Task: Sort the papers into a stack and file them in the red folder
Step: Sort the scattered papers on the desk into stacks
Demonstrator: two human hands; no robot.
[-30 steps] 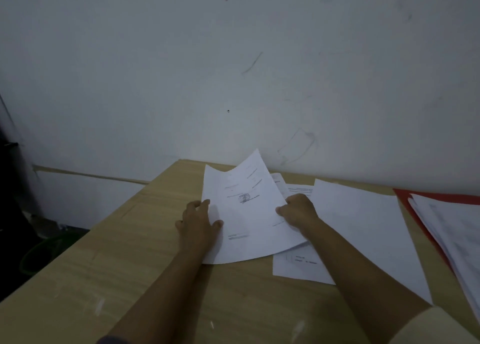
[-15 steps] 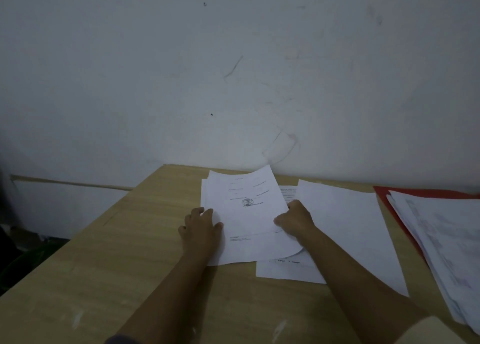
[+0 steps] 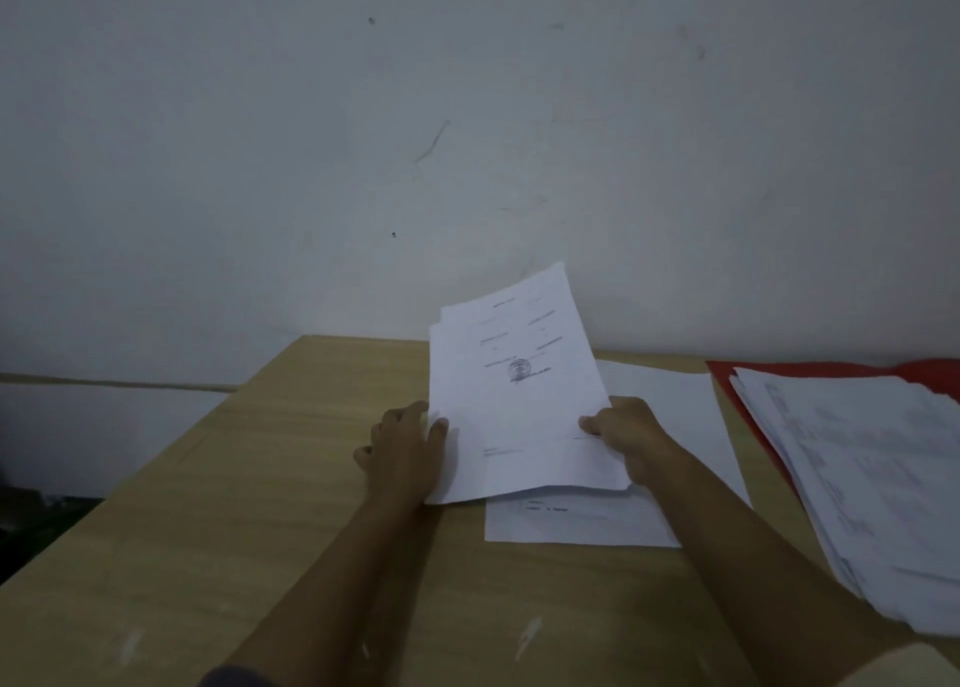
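Both my hands hold a small bundle of white printed papers [image 3: 519, 400], tilted up off the wooden table [image 3: 260, 530]. My left hand [image 3: 405, 452] grips its left edge and my right hand [image 3: 634, 437] grips its right edge. The top sheet carries a round stamp. Under the bundle a loose sheet [image 3: 571, 525] lies flat, and another sheet [image 3: 670, 406] lies beyond my right hand. At the far right the red folder [image 3: 727, 380] lies open with a thick stack of papers [image 3: 872, 478] on it.
A white wall [image 3: 467, 141] rises right behind the table's far edge. The table's left edge runs diagonally toward me, with dark floor beyond it at lower left.
The bundle lay nearly flat under my hands half a second ago; now both hands have lifted its far end up off the table.
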